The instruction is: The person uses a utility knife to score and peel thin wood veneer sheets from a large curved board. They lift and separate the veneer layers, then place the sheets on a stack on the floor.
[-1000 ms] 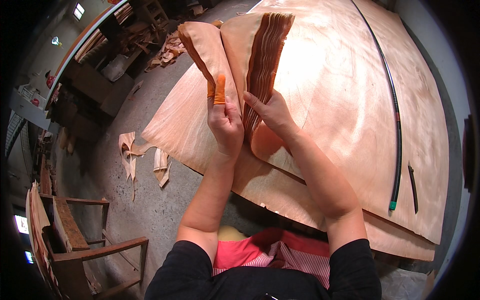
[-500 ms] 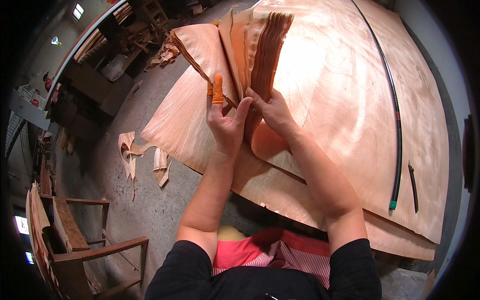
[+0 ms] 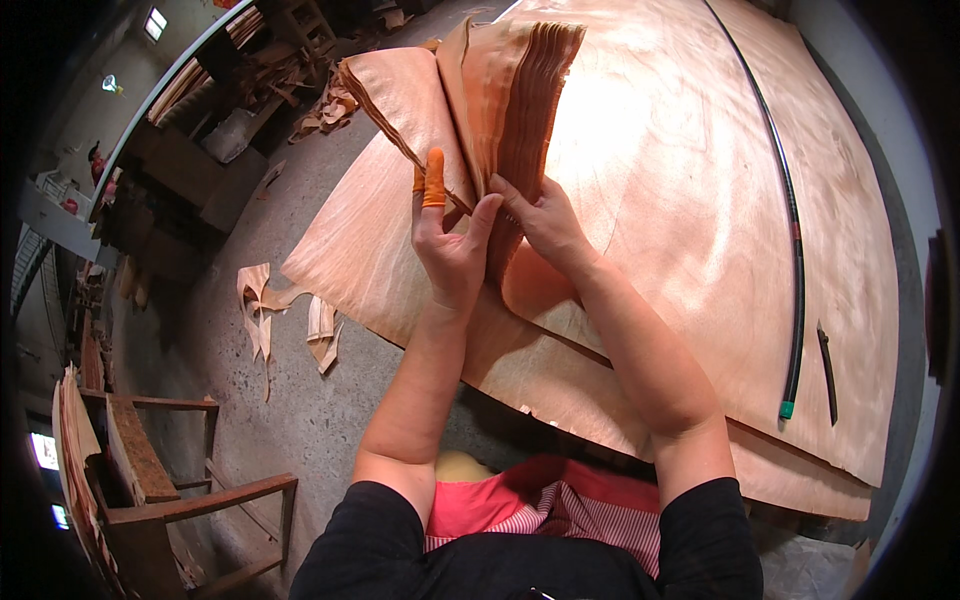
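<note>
A thick bundle of thin wood veneer sheets [image 3: 520,110] stands on edge on a big pile of pale veneer [image 3: 690,200] in front of me. My left hand [image 3: 450,240], with an orange rubber cap on the forefinger, grips the near edge of the bundle and peels a curled sheet [image 3: 400,95] away to the left. Close beside it, my right hand [image 3: 545,225] pinches the lower edge of the same bundle. Both forearms reach up from the lower edge.
A long thin dark rod with a green tip [image 3: 790,270] lies across the veneer at the right, next to a small dark tool [image 3: 827,370]. Veneer scraps [image 3: 265,310] litter the concrete floor. A wooden frame [image 3: 150,480] stands at the lower left.
The bundle has been lifted higher and its sheets fanned further apart. My left hand slid up along the edge, and the curled sheet has opened wider to the left.
</note>
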A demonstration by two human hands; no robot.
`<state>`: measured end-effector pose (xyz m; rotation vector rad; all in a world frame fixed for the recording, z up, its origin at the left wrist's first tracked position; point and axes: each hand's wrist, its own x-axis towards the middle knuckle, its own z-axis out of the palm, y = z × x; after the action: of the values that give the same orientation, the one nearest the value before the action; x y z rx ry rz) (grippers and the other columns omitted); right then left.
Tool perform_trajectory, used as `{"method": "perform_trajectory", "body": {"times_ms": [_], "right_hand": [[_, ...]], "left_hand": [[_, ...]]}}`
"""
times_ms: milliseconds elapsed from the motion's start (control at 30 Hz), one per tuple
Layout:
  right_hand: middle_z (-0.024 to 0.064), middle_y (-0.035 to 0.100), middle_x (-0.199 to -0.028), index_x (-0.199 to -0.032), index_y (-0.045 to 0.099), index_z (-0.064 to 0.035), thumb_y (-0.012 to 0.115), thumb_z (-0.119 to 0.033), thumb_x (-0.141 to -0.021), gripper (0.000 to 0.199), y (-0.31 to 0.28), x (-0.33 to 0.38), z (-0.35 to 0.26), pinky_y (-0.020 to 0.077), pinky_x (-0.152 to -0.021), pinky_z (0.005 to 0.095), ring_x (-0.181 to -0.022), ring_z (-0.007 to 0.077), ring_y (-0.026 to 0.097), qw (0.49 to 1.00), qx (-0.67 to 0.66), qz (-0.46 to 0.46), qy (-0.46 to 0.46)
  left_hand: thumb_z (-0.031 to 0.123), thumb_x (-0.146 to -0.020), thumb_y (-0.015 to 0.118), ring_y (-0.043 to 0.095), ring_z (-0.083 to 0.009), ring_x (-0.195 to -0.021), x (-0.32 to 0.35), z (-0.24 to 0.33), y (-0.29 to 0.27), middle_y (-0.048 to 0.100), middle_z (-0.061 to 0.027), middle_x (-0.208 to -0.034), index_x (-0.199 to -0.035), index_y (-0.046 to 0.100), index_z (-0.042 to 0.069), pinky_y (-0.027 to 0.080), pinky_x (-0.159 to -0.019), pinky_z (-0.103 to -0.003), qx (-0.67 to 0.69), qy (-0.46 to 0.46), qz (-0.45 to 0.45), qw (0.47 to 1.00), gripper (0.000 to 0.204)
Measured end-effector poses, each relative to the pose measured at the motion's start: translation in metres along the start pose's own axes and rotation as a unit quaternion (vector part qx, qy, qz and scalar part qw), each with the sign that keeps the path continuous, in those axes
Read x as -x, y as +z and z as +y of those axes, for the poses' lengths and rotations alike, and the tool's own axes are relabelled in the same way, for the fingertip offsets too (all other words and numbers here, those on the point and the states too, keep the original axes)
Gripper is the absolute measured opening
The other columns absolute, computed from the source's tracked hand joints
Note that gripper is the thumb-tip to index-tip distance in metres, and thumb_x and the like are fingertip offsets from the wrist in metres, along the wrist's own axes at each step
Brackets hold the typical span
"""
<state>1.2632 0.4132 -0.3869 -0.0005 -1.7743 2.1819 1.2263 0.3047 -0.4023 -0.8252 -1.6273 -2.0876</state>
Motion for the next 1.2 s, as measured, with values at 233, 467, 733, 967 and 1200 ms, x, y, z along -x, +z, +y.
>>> {"method": "perform_trajectory", "body": {"times_ms": [233,467,733,967,1200], "right_hand": [[0.0064,0.061,-0.095,-0.106,0.055,0.0023,0.059,-0.024,-0.086,0.034,-0.0007,-0.0017,0.0062,0.0453,-0.076,0.0252,-0.087,0.0114,0.054,1.000,-0.001,0.003,-0.004],[0.0073,0.061,-0.093,-0.106,0.055,0.0027,0.060,-0.025,-0.085,0.035,-0.0004,-0.0023,0.0079,0.0457,-0.075,0.0255,-0.086,0.0115,0.055,1.000,-0.005,-0.003,-0.019],[0.0085,0.062,-0.094,-0.106,0.055,0.0030,0.061,-0.026,-0.084,0.036,-0.0001,-0.0023,0.0065,0.0457,-0.075,0.0258,-0.086,0.0121,0.055,0.999,-0.007,-0.011,-0.036],[0.0096,0.062,-0.093,-0.107,0.054,0.0035,0.059,-0.024,-0.085,0.036,0.0003,-0.0039,0.0097,0.0452,-0.077,0.0267,-0.086,0.0128,0.055,0.998,0.014,-0.004,-0.066],[0.0095,0.062,-0.093,-0.107,0.054,0.0039,0.059,-0.027,-0.085,0.038,0.0004,-0.0006,0.0036,0.0454,-0.076,0.0265,-0.086,0.0130,0.055,0.999,0.011,-0.013,-0.031]], "left_hand": [[0.008,-0.079,0.065,0.055,-0.0179,-0.097,-0.0001,0.0023,-0.0016,0.050,-0.0140,-0.116,-0.123,0.041,-0.008,0.050,-0.076,-0.027,-0.042,-0.006,0.000,0.999,0.053],[0.008,-0.081,0.063,0.054,-0.0182,-0.099,0.0004,0.0008,-0.0016,0.047,-0.0157,-0.122,-0.124,0.040,-0.009,0.050,-0.077,-0.027,-0.038,0.008,0.003,0.999,0.051],[0.008,-0.084,0.060,0.055,-0.0161,-0.094,-0.0001,0.0065,0.0021,0.049,-0.0134,-0.118,-0.127,0.038,-0.007,0.049,-0.076,-0.025,-0.004,0.004,-0.005,1.000,0.050],[0.007,-0.083,0.059,0.056,-0.0154,-0.092,-0.0011,0.0043,0.0016,0.052,-0.0135,-0.113,-0.126,0.039,-0.007,0.049,-0.075,-0.025,-0.020,0.014,-0.004,1.000,0.049],[0.006,-0.082,0.059,0.056,-0.0172,-0.095,-0.0001,0.0082,0.0011,0.049,-0.0152,-0.118,-0.124,0.040,-0.008,0.051,-0.075,-0.027,-0.018,0.005,-0.002,1.000,0.048]]}}
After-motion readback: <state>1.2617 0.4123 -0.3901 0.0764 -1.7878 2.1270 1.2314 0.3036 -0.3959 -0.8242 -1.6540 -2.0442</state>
